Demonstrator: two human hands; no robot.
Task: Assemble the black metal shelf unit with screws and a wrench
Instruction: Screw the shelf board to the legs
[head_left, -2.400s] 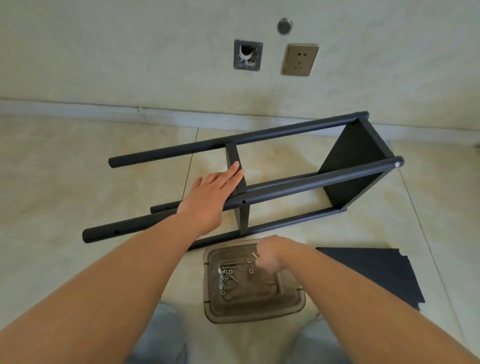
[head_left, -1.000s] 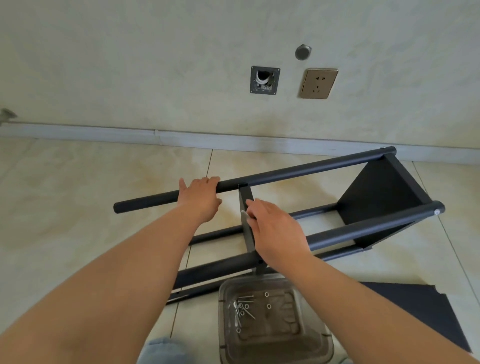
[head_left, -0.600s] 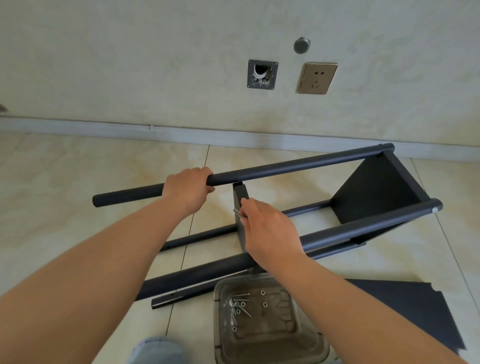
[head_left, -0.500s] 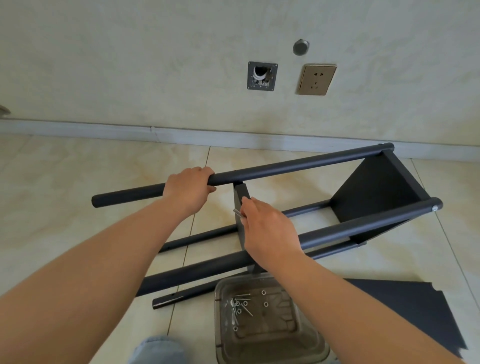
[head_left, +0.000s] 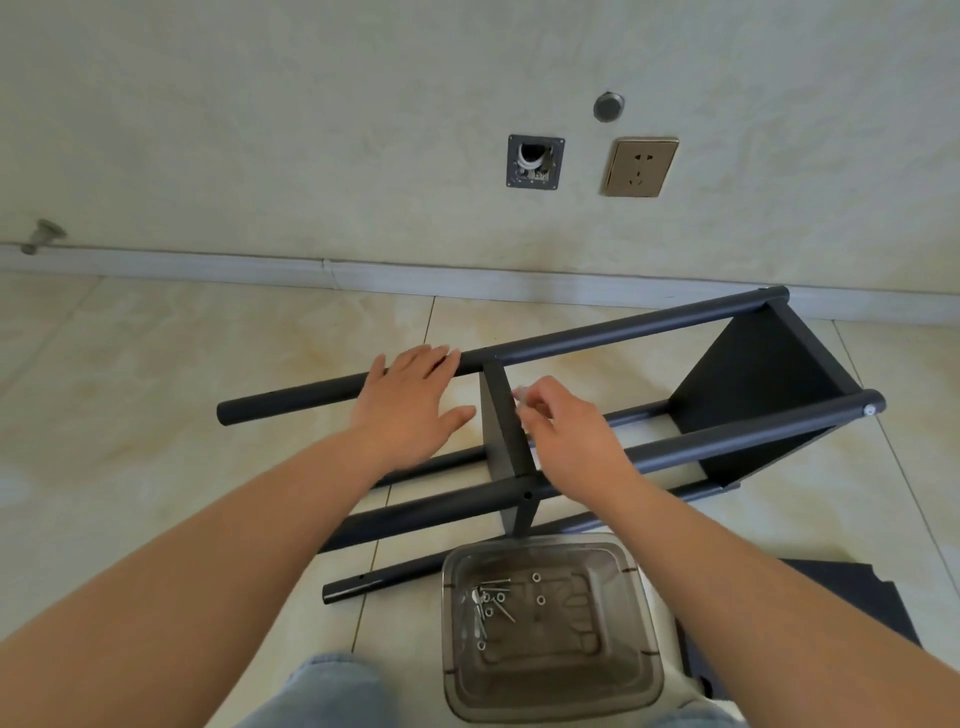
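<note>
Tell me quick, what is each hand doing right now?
Left hand: open, fingers straight, resting on the far pole.
Right hand: fingers curled, pinching a small silvery piece, probably a screw, beside the middle panel.

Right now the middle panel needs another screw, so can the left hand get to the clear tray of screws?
Probably yes: the left hand lies open on the top pole, holding nothing, and the tray sits open-topped below.

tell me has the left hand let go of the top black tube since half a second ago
Yes. The left hand has uncurled from the top tube and now lies flat, fingers straight, its fingertips on the tube.
</note>
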